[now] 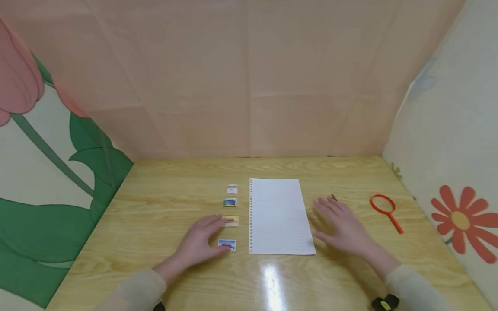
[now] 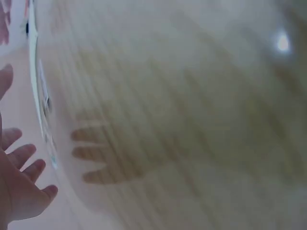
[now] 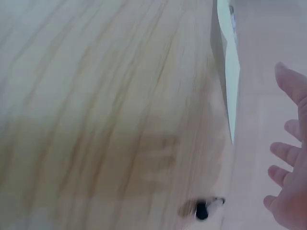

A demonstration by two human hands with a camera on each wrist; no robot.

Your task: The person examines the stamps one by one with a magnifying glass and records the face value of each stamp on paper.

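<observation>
My left hand point(image 1: 200, 242) hovers with its fingers spread at the left of a column of small stamp-like pictures. Its fingertips overlap a yellowish picture point(image 1: 232, 221), while the thumb overlaps a blue-edged one point(image 1: 227, 243). Farther back lie a green-and-blue picture point(image 1: 230, 202) and a pale one point(image 1: 232, 189). Right of the column is a white ruled sheet point(image 1: 280, 216) with punched holes down its left edge. Beyond it, my right hand point(image 1: 344, 229), fingers extended, is held above the table. Behind those fingers a small black-and-silver object point(image 3: 206, 209) lies partly hidden in the head view.
A red magnifying glass point(image 1: 396, 222) lies at the right of the wooden table point(image 1: 155, 194). A pinkish cloth point(image 1: 249, 77) hangs behind the back edge, with flower-printed panels on both sides. Light reflects off the tabletop near the front.
</observation>
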